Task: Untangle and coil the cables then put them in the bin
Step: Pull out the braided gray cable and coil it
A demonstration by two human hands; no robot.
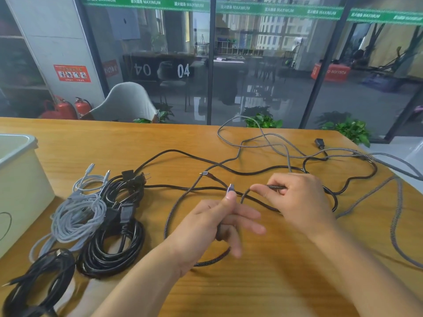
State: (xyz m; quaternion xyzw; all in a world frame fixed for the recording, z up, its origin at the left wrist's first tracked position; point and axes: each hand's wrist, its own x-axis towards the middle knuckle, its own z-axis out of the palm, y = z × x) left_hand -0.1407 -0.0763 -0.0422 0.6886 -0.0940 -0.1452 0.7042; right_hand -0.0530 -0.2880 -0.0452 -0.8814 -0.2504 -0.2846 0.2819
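My left hand point(212, 221) pinches the metal plug end point(230, 188) of a dark braided cable point(175, 207), thumb on top, the other fingers spread. My right hand point(297, 197) pinches the same braided cable a little farther along, near the table's middle. This cable loops left over the wooden table point(274, 282) and passes under my left hand. A black cable point(183, 154) and a grey braided cable point(249, 145) lie tangled across the far right of the table. A pale bin point(20, 179) stands at the left edge.
Coiled cables lie between the bin and my hands: a light grey coil point(75, 216), a black power-cord coil point(114, 243) and a thin black coil point(39, 277). Grey braided cable hangs over the right table edge point(398, 202). A chair and glass wall stand beyond.
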